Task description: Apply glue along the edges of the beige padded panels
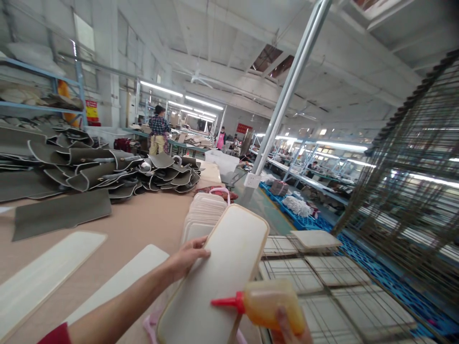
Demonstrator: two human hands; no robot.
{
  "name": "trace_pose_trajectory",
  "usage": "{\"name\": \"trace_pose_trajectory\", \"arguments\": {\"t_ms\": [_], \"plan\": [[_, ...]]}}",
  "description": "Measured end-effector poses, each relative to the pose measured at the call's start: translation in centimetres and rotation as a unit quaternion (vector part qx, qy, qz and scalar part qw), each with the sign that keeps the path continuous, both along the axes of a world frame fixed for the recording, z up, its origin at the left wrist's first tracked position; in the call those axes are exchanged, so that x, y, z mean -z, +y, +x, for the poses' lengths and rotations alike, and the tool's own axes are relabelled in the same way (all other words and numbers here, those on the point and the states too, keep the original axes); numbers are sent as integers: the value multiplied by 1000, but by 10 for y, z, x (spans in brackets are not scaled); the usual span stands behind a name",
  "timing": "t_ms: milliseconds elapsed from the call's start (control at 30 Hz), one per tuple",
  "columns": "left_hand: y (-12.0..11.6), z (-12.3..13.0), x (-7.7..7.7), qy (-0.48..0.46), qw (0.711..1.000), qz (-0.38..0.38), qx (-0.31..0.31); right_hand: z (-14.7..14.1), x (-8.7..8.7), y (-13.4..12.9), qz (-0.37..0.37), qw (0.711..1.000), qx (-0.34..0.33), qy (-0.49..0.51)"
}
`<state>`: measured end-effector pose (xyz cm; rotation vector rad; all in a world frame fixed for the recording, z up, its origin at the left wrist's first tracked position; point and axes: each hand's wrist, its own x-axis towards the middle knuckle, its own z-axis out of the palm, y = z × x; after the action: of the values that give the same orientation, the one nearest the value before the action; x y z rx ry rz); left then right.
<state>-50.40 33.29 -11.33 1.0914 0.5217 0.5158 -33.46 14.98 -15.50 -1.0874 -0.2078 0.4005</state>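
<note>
Amber glue bottle (273, 305), gripped in the right hand (289, 329), points its red nozzle at the cream panel (218, 277) beside it, which the left hand (186, 260) steadies with fingers wrapped over the edge; a hard squeeze could flood the rim.

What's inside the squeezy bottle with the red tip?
The bottle in the right hand holds yellowish-orange liquid, seen through its wall. The hand covers its bottom.

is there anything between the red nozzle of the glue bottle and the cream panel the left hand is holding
Nothing visible. The glue bottle in the right hand points its nozzle straight over the cream panel, which the left hand steadies at its edge.
</note>
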Motion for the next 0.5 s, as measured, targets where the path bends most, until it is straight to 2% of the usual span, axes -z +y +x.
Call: {"name": "trace_pose_trajectory", "arguments": {"t_ms": [133,200,267,333,400,433,500], "plan": [[-2,-6,-1,0,1000,6,19,41,-30,17,78,993,73,-49],[-3,-7,-4,3,1000,1,16,48,-36,21,86,991,85,-60],[-3,-7,-5,10,1000,-6,4,34,-28,20,64,995,57,-46],[0,-6,-5,18,1000,-7,-5,8,-14,17,28,999,13,-20],[3,-5,-4,20,1000,0,-5,-12,-7,16,14,999,-33,-23],[3,-5,-4,18,1000,6,0,-15,-9,18,7,998,-38,-44],[2,-3,-5,12,1000,17,20,-7,-23,24,19,994,10,-105]]}}
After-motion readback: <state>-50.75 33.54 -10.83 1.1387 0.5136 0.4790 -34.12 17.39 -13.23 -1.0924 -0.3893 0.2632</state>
